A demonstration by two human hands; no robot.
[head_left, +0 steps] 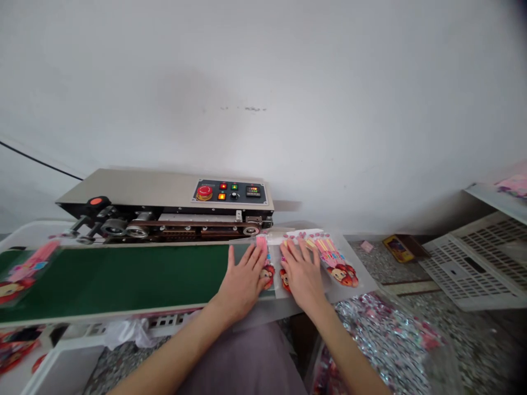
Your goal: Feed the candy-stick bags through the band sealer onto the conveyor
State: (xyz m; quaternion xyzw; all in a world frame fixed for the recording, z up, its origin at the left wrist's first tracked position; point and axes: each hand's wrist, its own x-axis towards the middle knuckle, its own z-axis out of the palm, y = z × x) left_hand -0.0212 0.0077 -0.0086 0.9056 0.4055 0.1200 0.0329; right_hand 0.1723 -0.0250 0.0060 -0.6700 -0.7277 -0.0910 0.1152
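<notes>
Printed packet [268, 276] sits at the right end of the green belt [123, 280], directly under the fingers of the person's left hand [244, 278]. Long axis runs away from the person, toward the machine [140, 184], crosswise to the belt. Left hand is nearer, already touching. Right hand [303, 273] lies on a second packet [285, 278] just beside it; a third packet [345, 274] is farther right, far end leaning left. Both hands palm down, fingers extended, somewhat spread, no pinch visible; can't tell how hard they press. Forearms angle inward, left one slanting rightward, right one leftward.
</notes>
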